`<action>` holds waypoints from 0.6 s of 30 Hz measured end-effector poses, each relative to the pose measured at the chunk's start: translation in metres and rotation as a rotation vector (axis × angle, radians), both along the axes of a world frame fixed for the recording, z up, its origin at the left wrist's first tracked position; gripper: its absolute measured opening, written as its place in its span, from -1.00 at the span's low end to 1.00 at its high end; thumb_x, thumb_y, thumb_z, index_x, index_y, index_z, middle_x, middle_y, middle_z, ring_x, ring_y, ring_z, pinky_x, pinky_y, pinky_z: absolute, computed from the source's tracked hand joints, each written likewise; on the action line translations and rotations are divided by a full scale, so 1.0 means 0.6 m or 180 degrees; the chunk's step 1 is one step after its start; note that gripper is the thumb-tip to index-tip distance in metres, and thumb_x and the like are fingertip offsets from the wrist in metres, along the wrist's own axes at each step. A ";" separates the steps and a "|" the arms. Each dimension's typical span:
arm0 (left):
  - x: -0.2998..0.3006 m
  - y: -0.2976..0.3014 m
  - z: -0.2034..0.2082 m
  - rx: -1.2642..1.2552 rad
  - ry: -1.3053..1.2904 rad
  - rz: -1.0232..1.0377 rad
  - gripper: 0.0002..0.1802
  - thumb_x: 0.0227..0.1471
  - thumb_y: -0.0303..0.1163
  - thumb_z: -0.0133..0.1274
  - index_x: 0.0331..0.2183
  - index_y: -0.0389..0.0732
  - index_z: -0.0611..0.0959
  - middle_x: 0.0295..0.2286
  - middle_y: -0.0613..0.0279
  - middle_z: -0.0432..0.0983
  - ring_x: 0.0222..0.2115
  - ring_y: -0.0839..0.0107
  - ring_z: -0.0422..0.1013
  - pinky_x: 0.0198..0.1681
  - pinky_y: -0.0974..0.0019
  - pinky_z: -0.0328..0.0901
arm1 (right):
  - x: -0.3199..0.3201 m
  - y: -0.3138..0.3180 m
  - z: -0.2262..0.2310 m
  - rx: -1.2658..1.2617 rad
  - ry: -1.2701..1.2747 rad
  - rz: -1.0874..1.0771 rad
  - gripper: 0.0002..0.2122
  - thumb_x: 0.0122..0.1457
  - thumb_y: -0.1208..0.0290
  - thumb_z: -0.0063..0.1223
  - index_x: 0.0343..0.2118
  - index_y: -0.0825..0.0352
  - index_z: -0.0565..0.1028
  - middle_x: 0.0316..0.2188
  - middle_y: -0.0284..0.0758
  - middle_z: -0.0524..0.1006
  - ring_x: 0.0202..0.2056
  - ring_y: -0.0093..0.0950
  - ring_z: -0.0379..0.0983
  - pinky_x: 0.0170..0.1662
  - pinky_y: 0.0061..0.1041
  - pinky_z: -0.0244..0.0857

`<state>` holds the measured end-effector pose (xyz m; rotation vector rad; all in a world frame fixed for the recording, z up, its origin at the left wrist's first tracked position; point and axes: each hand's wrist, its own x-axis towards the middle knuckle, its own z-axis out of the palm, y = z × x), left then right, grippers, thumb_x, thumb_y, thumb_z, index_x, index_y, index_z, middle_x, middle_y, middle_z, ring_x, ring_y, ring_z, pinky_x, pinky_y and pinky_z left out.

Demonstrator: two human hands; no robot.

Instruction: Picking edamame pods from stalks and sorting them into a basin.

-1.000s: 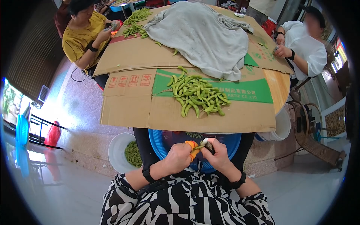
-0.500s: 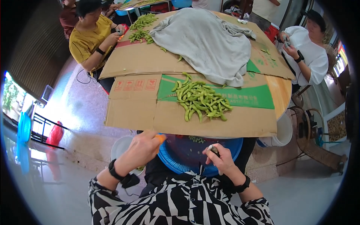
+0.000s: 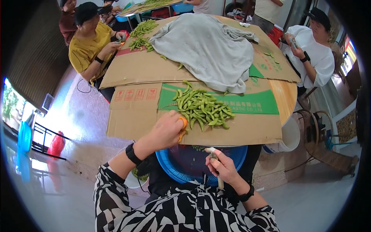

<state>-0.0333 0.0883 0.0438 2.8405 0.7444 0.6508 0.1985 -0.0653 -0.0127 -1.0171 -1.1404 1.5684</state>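
A heap of green soybean pods [image 3: 205, 106] lies on the cardboard [image 3: 247, 131] in front of me. At its near left edge is my left hand [image 3: 166, 129], with orange coverings on its thumb and forefinger. Those two covered tips stand a little apart, and no pod shows between them. Over the blue basin [image 3: 166, 164] in my lap, my right hand [image 3: 222, 166] is closed, with a white covering on one fingertip. A greyish piece shows at its fingers and a pale end pokes out below the palm; what it grips is unclear. Shelled beans [image 3: 198, 148] lie in the basin, partly under the cardboard's edge.
A grey cloth [image 3: 205, 50] covers a large mound on the table. Further pods [image 3: 143, 29] lie at the far left. One person in yellow [image 3: 91, 46] sits left, another in white [image 3: 315, 54] right. White buckets [image 3: 290, 137] stand at right and by my left leg.
My left hand has moved up and forward from beside the basin to the pod heap. My right hand has stayed over the basin and turned slightly. The view has shifted a little.
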 end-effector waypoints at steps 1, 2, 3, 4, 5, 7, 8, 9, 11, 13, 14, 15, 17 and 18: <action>-0.003 -0.013 -0.004 0.0001 -0.0088 0.0187 -0.85 -0.18 -0.50 0.13 -0.45 -0.27 0.52 -0.46 0.08 0.39 -0.41 0.14 0.35 -0.36 0.21 0.31 | -0.004 0.004 0.007 0.0114 -0.0073 0.0079 -0.63 0.29 0.49 -0.24 0.15 0.42 0.24 -0.38 -0.32 0.43 -0.58 -0.68 0.25 -0.56 -0.70 0.16; 0.000 -0.026 -0.010 -0.0001 -0.0189 0.0343 -0.84 -0.15 -0.53 0.15 -0.41 -0.28 0.53 -0.45 0.05 0.41 -0.43 0.16 0.38 -0.37 0.25 0.32 | -0.005 0.008 0.013 0.0225 -0.0161 0.0127 -0.62 0.30 0.50 -0.27 0.17 0.42 0.22 -0.37 -0.30 0.42 -0.59 -0.66 0.24 -0.57 -0.70 0.15; 0.004 -0.042 -0.012 -0.0006 -0.0180 0.0298 -0.84 -0.15 -0.53 0.15 -0.41 -0.28 0.53 -0.45 0.05 0.41 -0.43 0.16 0.38 -0.37 0.25 0.32 | -0.007 0.012 0.017 0.0220 -0.0154 0.0081 -0.62 0.30 0.50 -0.27 0.17 0.42 0.22 -0.37 -0.30 0.42 -0.59 -0.66 0.24 -0.57 -0.70 0.15; 0.006 -0.064 -0.012 -0.1201 -0.0567 0.0547 -0.81 -0.10 -0.55 0.15 -0.35 -0.30 0.53 -0.42 0.07 0.46 -0.42 0.24 0.42 -0.36 0.32 0.32 | -0.011 0.016 0.018 0.0132 0.0010 0.0033 -0.61 0.30 0.51 -0.28 0.19 0.42 0.20 -0.38 -0.30 0.42 -0.59 -0.66 0.24 -0.57 -0.70 0.15; 0.011 -0.083 -0.013 -0.2405 -0.0947 0.0793 -0.78 -0.06 -0.58 0.15 -0.28 -0.32 0.53 -0.39 0.10 0.50 -0.41 0.33 0.47 -0.35 0.40 0.33 | -0.015 0.018 0.021 0.0044 0.0167 -0.0015 -0.59 0.30 0.51 -0.28 0.21 0.41 0.18 -0.38 -0.31 0.42 -0.59 -0.66 0.24 -0.57 -0.70 0.15; 0.027 -0.116 -0.032 -0.3020 -0.1638 0.0581 -0.76 -0.02 -0.59 0.15 -0.24 -0.32 0.52 -0.37 0.15 0.52 -0.38 0.41 0.48 -0.32 0.44 0.33 | -0.022 0.022 0.027 -0.0001 0.0344 -0.0018 -0.59 0.30 0.50 -0.26 0.21 0.41 0.18 -0.39 -0.33 0.43 -0.59 -0.67 0.25 -0.57 -0.70 0.15; 0.037 -0.126 -0.039 -0.3606 -0.2357 0.0377 -0.73 0.01 -0.60 0.14 -0.19 -0.33 0.51 -0.34 0.20 0.54 -0.35 0.49 0.49 -0.28 0.49 0.34 | -0.026 0.021 0.028 -0.0038 0.0515 0.0008 -0.59 0.31 0.50 -0.24 0.21 0.40 0.18 -0.41 -0.35 0.43 -0.58 -0.69 0.26 -0.57 -0.71 0.16; 0.044 -0.132 -0.041 -0.3905 -0.2415 0.0424 -0.77 0.02 -0.65 0.12 -0.22 -0.33 0.51 -0.34 0.29 0.52 -0.31 0.52 0.47 -0.22 0.46 0.36 | -0.027 0.021 0.023 0.0020 0.0617 0.0091 -0.56 0.31 0.49 -0.23 0.25 0.38 0.14 -0.41 -0.36 0.42 -0.58 -0.70 0.25 -0.57 -0.72 0.15; 0.051 -0.133 -0.049 -0.4117 -0.2482 0.0442 -0.76 0.01 -0.67 0.12 -0.23 -0.33 0.51 -0.33 0.27 0.52 -0.29 0.51 0.47 -0.20 0.45 0.36 | -0.026 0.018 0.018 0.0022 0.0585 0.0144 -0.56 0.31 0.48 -0.23 0.25 0.36 0.14 -0.41 -0.36 0.42 -0.58 -0.70 0.24 -0.57 -0.73 0.15; 0.053 -0.134 -0.062 -0.4331 -0.2550 0.0464 -0.76 0.00 -0.68 0.13 -0.23 -0.32 0.51 -0.31 0.24 0.52 -0.28 0.50 0.47 -0.17 0.45 0.37 | -0.023 0.016 0.015 0.0019 0.0554 0.0200 -0.55 0.32 0.47 -0.23 0.26 0.34 0.13 -0.41 -0.37 0.42 -0.58 -0.71 0.24 -0.56 -0.74 0.15; 0.053 -0.135 -0.069 -0.4315 -0.2697 0.0462 -0.75 -0.01 -0.69 0.13 -0.24 -0.32 0.50 -0.30 0.23 0.51 -0.26 0.49 0.46 -0.16 0.44 0.37 | -0.022 0.015 0.014 -0.0008 0.0583 0.0267 -0.55 0.32 0.46 -0.24 0.27 0.33 0.13 -0.41 -0.37 0.42 -0.58 -0.72 0.23 -0.56 -0.74 0.15; 0.053 -0.135 -0.073 -0.4297 -0.2843 0.0461 -0.75 -0.01 -0.69 0.14 -0.24 -0.31 0.50 -0.29 0.22 0.51 -0.25 0.49 0.46 -0.15 0.43 0.37 | -0.021 0.014 0.012 -0.0034 0.0612 0.0335 -0.55 0.32 0.46 -0.24 0.27 0.32 0.13 -0.41 -0.37 0.42 -0.58 -0.73 0.22 -0.55 -0.75 0.15; 0.053 -0.140 -0.065 -0.4280 -0.2861 0.0480 -0.74 -0.01 -0.69 0.14 -0.24 -0.31 0.50 -0.28 0.22 0.51 -0.24 0.49 0.45 -0.14 0.44 0.37 | -0.024 0.011 0.019 -0.0091 0.0620 0.0308 -0.55 0.31 0.47 -0.24 0.26 0.34 0.14 -0.42 -0.34 0.41 -0.58 -0.70 0.22 -0.57 -0.74 0.15; 0.053 -0.141 -0.062 -0.4256 -0.2874 0.0491 -0.74 -0.01 -0.70 0.14 -0.24 -0.30 0.49 -0.27 0.21 0.50 -0.23 0.49 0.45 -0.13 0.44 0.37 | -0.025 0.009 0.021 -0.0137 0.0629 0.0276 -0.55 0.29 0.49 -0.25 0.25 0.36 0.15 -0.43 -0.31 0.41 -0.58 -0.68 0.22 -0.58 -0.72 0.14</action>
